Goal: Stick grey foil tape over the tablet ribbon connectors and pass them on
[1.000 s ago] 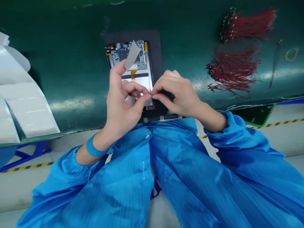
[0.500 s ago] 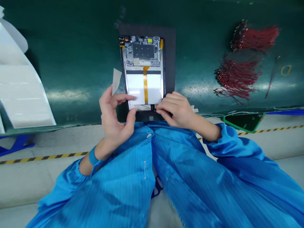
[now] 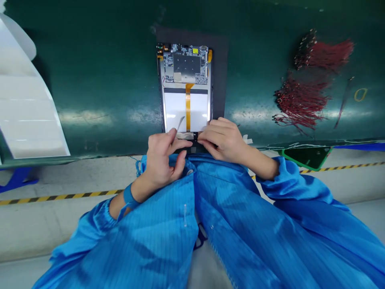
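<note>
Two bare hands work at the near end of an opened tablet [image 3: 209, 100], which lies on a dark pad [image 3: 220, 76] on the green bench [image 3: 120, 80]. The left hand [image 3: 161, 158] is partly open at the tablet's near left corner, its thumb spread below the outstretched finger; that finger reaches along the near edge towards the right hand [image 3: 224, 138]. A thin, pale strip [image 3: 180, 123] stands up from another fingertip of the left hand, over the tablet's white battery [image 3: 175, 106]. The right hand is curled at the tablet's near right corner, thumb tip close to the forefinger tip; whether it pinches anything there cannot be told.

At the tablet's far end sits a circuit board [image 3: 186, 66] with a small yellow label [image 3: 195, 51] on it. An orange ribbon [image 3: 188, 110] runs from near the board down the middle of the battery.

Well to the right of the tablet lie two bundles of dark red wires, the far bundle [image 3: 332, 54] and the near bundle [image 3: 303, 98]. Beyond them, farther right, are a single wire [image 3: 343, 102] and a yellow loop [image 3: 361, 94]. Small pale pieces of tape [image 3: 247, 139] are by the bench edge, just right of the right hand. Well to the left of the tablet are large, glossy white sheets [image 3: 30, 104]. A blue band [image 3: 128, 196] circles the left wrist.
</note>
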Demonstrator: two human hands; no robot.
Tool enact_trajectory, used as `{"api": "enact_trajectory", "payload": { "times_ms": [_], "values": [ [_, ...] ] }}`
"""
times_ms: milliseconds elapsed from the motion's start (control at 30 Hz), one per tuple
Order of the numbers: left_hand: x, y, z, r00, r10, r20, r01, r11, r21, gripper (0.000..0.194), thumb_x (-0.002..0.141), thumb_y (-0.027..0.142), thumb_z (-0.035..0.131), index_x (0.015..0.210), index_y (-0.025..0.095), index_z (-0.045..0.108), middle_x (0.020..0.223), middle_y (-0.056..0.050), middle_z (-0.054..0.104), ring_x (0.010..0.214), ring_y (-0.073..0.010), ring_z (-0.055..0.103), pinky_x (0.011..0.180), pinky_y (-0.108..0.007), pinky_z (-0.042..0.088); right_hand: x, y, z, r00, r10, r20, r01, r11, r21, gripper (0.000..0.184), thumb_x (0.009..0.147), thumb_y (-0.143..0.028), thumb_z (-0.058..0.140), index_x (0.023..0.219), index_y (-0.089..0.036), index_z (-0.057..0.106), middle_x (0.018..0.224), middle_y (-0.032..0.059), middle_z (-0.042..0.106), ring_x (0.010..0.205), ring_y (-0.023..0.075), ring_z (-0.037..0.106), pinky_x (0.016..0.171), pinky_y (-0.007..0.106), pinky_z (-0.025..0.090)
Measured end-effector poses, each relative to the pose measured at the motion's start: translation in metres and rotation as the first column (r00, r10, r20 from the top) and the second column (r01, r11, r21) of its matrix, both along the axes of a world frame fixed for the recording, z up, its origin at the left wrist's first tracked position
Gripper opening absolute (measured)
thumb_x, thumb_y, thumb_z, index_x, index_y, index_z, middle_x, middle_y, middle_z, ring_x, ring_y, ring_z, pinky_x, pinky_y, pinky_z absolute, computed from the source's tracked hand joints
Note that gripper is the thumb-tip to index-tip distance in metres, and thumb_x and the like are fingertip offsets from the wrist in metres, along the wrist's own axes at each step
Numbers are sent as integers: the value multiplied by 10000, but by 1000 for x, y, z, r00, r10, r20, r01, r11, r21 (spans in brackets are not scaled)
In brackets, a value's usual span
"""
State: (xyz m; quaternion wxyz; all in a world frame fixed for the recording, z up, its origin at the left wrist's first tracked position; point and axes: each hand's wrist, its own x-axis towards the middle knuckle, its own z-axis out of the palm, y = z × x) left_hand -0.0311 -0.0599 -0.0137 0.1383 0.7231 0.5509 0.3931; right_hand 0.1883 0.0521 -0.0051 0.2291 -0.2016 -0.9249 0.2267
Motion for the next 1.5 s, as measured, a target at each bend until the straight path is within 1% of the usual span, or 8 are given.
{"api": "enact_trajectory", "payload": {
  "times_ms": [200, 400, 633, 800, 967, 1167, 1300, 1500],
  "values": [
    [3, 0, -16, 998, -39, -51, 42, 998, 55, 863, 917, 167, 660, 1670, 268, 251, 1080, -48, 788, 1031, -265, 688, 922, -445, 504, 1, 1, 0, 999, 7, 35, -8, 1000, 21, 235, 1084, -281, 529, 938, -199, 695, 855, 42, 736, 795, 193, 570, 699, 352, 320],
    [1, 1, -28, 985, 27, -170, 6, 981, 193, 719, 899, 195, 660, 1578, 257, 432, 1061, -74, 738, 934, -241, 676, 848, -421, 521, 3, 3, 0, 998, 31, 53, -36, 995, 91, 204, 1094, -310, 522, 1030, -192, 676, 893, 55, 711, 825, 210, 548, 706, 356, 352],
    [-2, 1, -11, 995, 23, -93, -20, 999, 28, 553, 919, 246, 639, 1463, 255, 543, 993, -38, 770, 908, -242, 663, 863, -441, 510, 1, 2, -2, 995, 15, 104, -26, 994, 106, 245, 1105, -295, 465, 964, -202, 642, 876, 63, 684, 841, 223, 542, 726, 366, 361],
    [-6, 5, -2, 999, 36, -3, -35, 997, 74, 567, 949, 213, 626, 1500, 258, 502, 1065, -23, 778, 937, -238, 660, 901, -477, 479, -1, 4, 0, 997, 15, 71, -23, 994, 108, 259, 1110, -299, 457, 928, -203, 615, 846, 57, 666, 821, 223, 536, 705, 361, 360],
    [-4, 5, -6, 998, -2, 56, -3, 996, 88, 855, 977, 236, 646, 1699, 330, 198, 987, 8, 797, 960, -274, 631, 876, -481, 472, 1, 5, 3, 992, 49, 120, -59, 995, 82, 232, 1113, -313, 463, 1052, -197, 654, 934, 71, 694, 893, 232, 560, 750, 363, 401],
    [-5, 5, -6, 1000, 3, 31, -5, 996, 93, 881, 952, 207, 637, 1703, 314, 191, 970, -11, 805, 980, -285, 619, 876, -498, 494, 1, 4, 3, 986, 53, 159, -73, 989, 125, 262, 1107, -251, 461, 975, -208, 683, 923, 66, 685, 870, 216, 543, 711, 350, 402],
    [-3, 3, -6, 999, 31, 37, -34, 997, 72, 864, 953, 221, 620, 1694, 343, 193, 936, 10, 798, 955, -276, 647, 855, -495, 511, 1, 4, 4, 996, 36, 86, -41, 998, 50, 240, 1096, -274, 507, 963, -206, 694, 940, 68, 696, 872, 202, 587, 702, 331, 433],
    [14, 0, -5, 971, 98, 220, -66, 987, -147, 853, 939, 335, 725, 1644, 288, 246, 1033, -28, 790, 991, -278, 715, 984, -554, 522, -2, 2, 8, 995, -3, -95, -13, 986, -168, 155, 1063, -258, 580, 983, -210, 703, 914, 53, 703, 882, 201, 649, 768, 337, 509]
  ]
}}
